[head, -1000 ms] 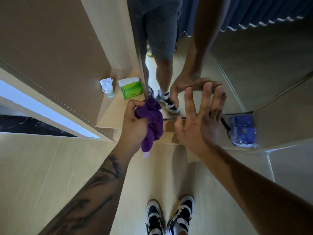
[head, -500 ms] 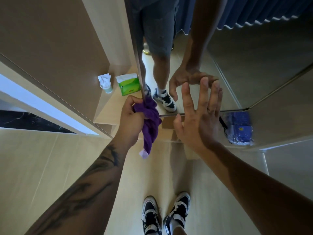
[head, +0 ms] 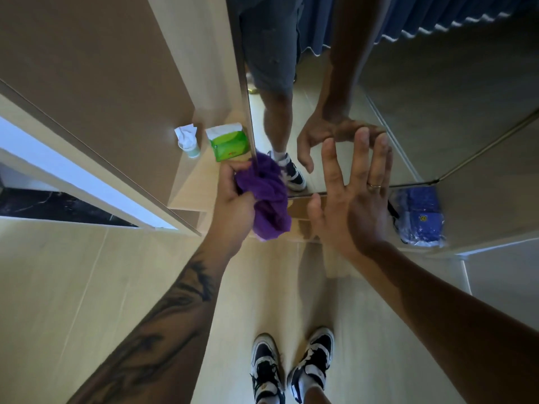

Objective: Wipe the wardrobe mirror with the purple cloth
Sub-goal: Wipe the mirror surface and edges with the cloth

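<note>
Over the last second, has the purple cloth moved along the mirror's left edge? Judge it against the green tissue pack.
Cannot tell. The purple cloth, gripped by the left hand, sits just below-right of the green tissue pack, much as before; camera shifted too.

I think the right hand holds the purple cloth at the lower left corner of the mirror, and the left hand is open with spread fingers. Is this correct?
Not quite: the hands are swapped. In the head view the left hand holds the purple cloth at the lower left corner of the mirror, and the right hand is open with spread fingers.
</note>
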`<state>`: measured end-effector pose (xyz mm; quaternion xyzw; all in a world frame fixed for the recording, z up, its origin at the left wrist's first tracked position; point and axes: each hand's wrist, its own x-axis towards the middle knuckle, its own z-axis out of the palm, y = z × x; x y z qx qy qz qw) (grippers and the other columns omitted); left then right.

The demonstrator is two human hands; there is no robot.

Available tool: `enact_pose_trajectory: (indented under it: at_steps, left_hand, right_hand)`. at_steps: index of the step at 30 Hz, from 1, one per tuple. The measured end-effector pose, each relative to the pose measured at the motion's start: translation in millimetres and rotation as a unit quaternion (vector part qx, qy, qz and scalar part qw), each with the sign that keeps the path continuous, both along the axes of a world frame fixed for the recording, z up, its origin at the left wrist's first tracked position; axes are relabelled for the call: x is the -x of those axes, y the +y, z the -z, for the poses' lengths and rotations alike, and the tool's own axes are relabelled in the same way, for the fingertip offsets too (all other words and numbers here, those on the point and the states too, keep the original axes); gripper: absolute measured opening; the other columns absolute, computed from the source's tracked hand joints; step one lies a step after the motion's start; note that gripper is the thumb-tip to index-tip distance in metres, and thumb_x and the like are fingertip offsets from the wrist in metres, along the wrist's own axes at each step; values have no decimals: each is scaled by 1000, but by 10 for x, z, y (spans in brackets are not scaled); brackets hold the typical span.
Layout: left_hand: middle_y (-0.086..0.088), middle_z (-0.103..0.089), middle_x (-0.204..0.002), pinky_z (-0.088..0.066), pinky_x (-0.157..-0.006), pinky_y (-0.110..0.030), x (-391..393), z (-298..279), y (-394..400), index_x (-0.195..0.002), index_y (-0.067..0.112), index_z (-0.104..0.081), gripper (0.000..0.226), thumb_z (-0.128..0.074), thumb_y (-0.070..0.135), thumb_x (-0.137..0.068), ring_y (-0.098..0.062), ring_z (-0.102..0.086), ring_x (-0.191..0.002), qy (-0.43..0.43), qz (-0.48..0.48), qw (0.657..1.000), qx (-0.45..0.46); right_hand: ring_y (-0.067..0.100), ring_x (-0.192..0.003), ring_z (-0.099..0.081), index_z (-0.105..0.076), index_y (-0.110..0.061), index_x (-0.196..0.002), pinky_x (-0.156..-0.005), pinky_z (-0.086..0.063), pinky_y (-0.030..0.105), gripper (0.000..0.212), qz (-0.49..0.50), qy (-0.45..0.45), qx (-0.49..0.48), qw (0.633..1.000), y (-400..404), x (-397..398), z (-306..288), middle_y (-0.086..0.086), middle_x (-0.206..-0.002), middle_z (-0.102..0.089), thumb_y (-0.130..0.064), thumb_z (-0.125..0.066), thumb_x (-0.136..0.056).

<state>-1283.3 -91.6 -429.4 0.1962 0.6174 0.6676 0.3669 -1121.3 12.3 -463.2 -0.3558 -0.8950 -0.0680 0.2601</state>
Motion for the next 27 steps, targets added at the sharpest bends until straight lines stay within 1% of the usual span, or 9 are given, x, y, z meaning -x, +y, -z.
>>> enact_pose_trajectory:
  at_steps: [2,6,11,15,17,19,22,24,27]
  left_hand:
    - [0,-60,-87,-50,-56,-17,-80,66,-3,-108,6,-40,43,-53,-28,-84,2,-61,-62,-18,3,999,31]
    - [1,-58,-81,-50,-55,-17,-54,-65,44,-105,5,-43,44,-46,-33,-84,2,-59,-57,-34,-13,999,23]
    - [12,-69,-86,-53,-69,-24,63,-619,45,-96,22,-54,45,-70,-13,-73,-6,-64,-79,43,-12,996,-72]
    - [-4,-65,-108,-56,-79,-37,129,-869,41,-108,18,-54,45,-74,-6,-74,-18,-64,-96,78,4,988,-135]
    - [2,-69,-106,-57,-79,-37,102,-678,22,-110,18,-54,47,-74,-6,-75,-17,-67,-97,39,2,994,-104]
    - [6,-69,-103,-55,-77,-28,43,-394,-6,-107,21,-55,48,-72,-4,-69,-9,-67,-92,3,-3,999,-50]
    - [-2,-63,-96,-52,-61,-19,-40,-23,-21,-109,8,-46,44,-60,-22,-79,-3,-65,-72,-43,-3,999,22]
    - [-8,-64,-97,-55,-58,-22,-54,122,-18,-113,8,-43,48,-48,-31,-84,-13,-65,-72,-73,3,996,49]
    - [-19,-69,-105,-60,-69,-40,-50,213,8,-115,11,-45,52,-50,-30,-84,-30,-66,-83,-96,-8,994,48]
  right_hand:
    - [54,-151,-8,1,-25,-164,-126,-7,62,103,-1,-3,2,1000,-1,6,2,19,-166,-1,-31,-67,-86]
    - [59,-151,-12,1,-21,-166,-124,-12,65,107,4,-12,10,1000,-12,20,-33,21,-166,-3,-32,-68,-85]
    - [50,-152,2,15,-28,-163,-124,-9,64,117,1,-23,25,999,-13,-15,-55,18,-169,5,-33,-73,-86]
    - [54,-153,-2,15,-30,-163,-125,-12,66,115,-1,-7,32,999,-13,10,-18,18,-167,2,-33,-72,-87]
    - [55,-152,-4,12,-29,-164,-125,-14,67,111,0,4,25,1000,-21,21,11,18,-166,0,-33,-69,-88]
    - [54,-151,-3,8,-28,-165,-124,-16,68,107,0,13,19,1000,-29,28,38,17,-165,-1,-32,-66,-88]
    - [53,-150,-4,3,-28,-164,-124,-15,67,102,-2,23,15,1000,-46,18,61,16,-164,-3,-31,-65,-89]
    - [52,-150,-5,2,-29,-163,-124,-16,67,100,-1,28,12,1000,-52,22,59,15,-163,-5,-30,-64,-88]
    - [51,-151,-4,1,-29,-162,-122,-21,69,99,11,41,29,999,-104,65,35,14,-164,-4,-30,-65,-88]
